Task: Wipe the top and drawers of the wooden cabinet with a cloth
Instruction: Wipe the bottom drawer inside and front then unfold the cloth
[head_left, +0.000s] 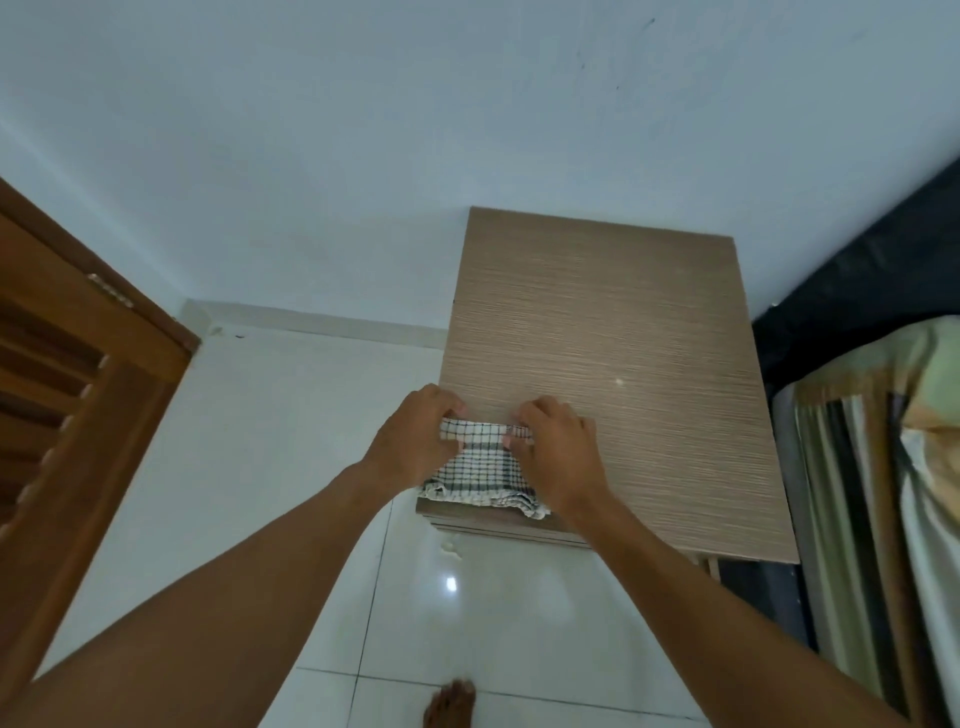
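Note:
A light wooden cabinet (613, 332) stands against the white wall, its flat top seen from above. A white cloth with a dark check pattern (480, 467) lies bunched on the top's near left corner, partly hanging over the front edge. My left hand (415, 441) pinches the cloth's upper left edge. My right hand (558, 452) pinches the upper right edge beside it. The strip of cloth between the two hands is stretched flat. Only a sliver of the drawer fronts (498, 532) shows below the top's front edge.
A brown wooden door with slats (67, 395) stands at the left. A bed with striped and patterned bedding (883, 493) lies close along the cabinet's right side. White glossy floor tiles (322, 519) lie in front, with my bare foot (452, 704) at the bottom.

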